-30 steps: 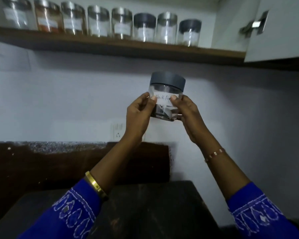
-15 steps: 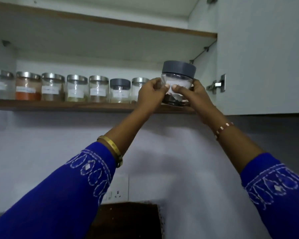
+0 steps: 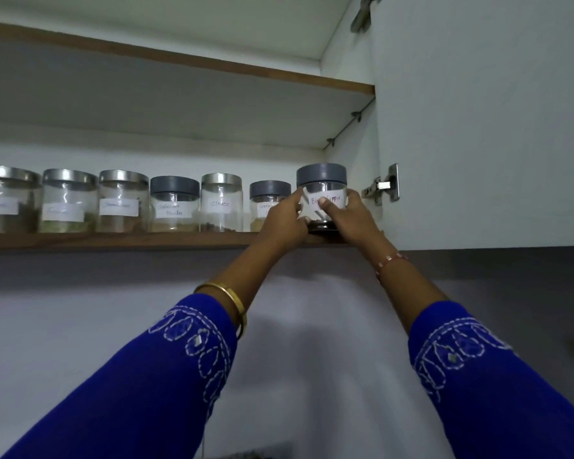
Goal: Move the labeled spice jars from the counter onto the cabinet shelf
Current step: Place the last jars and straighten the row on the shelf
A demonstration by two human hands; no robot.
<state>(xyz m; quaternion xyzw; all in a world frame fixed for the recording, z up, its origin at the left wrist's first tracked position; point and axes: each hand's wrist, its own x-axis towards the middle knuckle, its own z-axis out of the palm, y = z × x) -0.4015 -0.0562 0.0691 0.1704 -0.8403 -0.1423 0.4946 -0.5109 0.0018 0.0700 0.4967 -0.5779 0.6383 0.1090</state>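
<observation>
The black pepper jar (image 3: 322, 183), clear with a grey lid and a white handwritten label, rests on the wooden cabinet shelf (image 3: 113, 240) at the right end of the row. My left hand (image 3: 284, 220) grips its left side and my right hand (image 3: 348, 217) grips its right side. My fingers cover part of the label and the dark contents at the bottom. To its left stand several labeled jars: a grey-lidded one (image 3: 269, 197) partly behind my left hand, a steel-lidded cloves jar (image 3: 221, 202), and another grey-lidded jar (image 3: 174, 203).
The open cabinet door (image 3: 484, 127) stands just right of the jar, with its hinge (image 3: 383, 187) close to my right hand. An upper shelf (image 3: 179, 61) runs overhead. More steel-lidded jars (image 3: 67, 200) fill the shelf's left part. A pale wall lies below.
Both hands raised the jar from chest height up to the shelf and set it down at the right end of the row. The camera tilted upward, so the counter dropped out of view.
</observation>
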